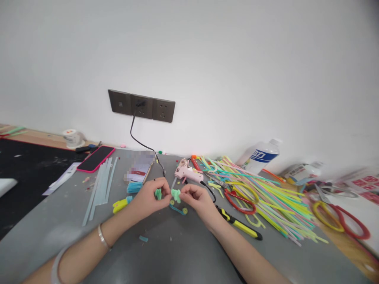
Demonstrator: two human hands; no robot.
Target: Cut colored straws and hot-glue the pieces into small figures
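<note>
My left hand [155, 196] and my right hand [197, 199] meet near the middle of the grey mat, fingers pinched. Between their fingertips is a bent green pipe cleaner [176, 195], and more of its green fuzz shows inside my left hand. Just below lies a blue strip [177, 210] with small yellow-green discs. A pink glue gun [188, 172] rests beyond my right hand. Beside my left wrist are a bundle of blue pipe cleaners [134, 187] and a yellow piece [121, 205].
Glue sticks [102, 183], a pink-edged phone [96, 159] and another phone [139, 166] lie left. Many pipe cleaners [266, 193], scissors [241, 199], a yellow-black utility knife [241, 227] and a white bottle [260, 156] are right. A black cord [133, 134] runs from the wall socket.
</note>
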